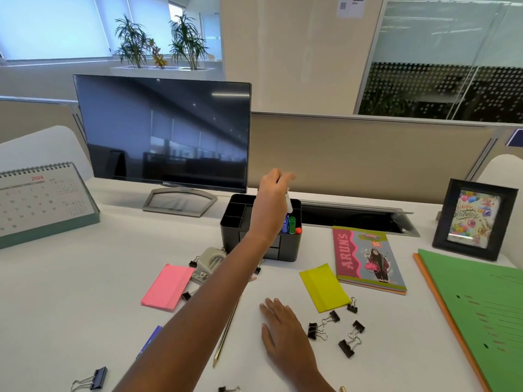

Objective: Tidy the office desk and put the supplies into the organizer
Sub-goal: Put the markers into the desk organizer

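The left hand (273, 193) is over the black organizer (236, 206), which stands in the middle of the desk (85, 292), at 12 o'clock from the right hand (283, 326). Its fingers are blurred, but they seem to pinch a white pen (288, 202) that points down into the right compartment, above the coloured markers (291, 223). The right hand lies flat on the desk, fingers straight and close together. Binder clips (312, 331) lie at its 3 o'clock, a pencil (226, 332) at its 9 o'clock.

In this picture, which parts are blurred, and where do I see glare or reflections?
Head view: the left hand, above the organizer, is motion-blurred at the fingers; the dark monitor mirrors ceiling lights and blinds; the upper-left window is washed out; the right hand looks sharp.
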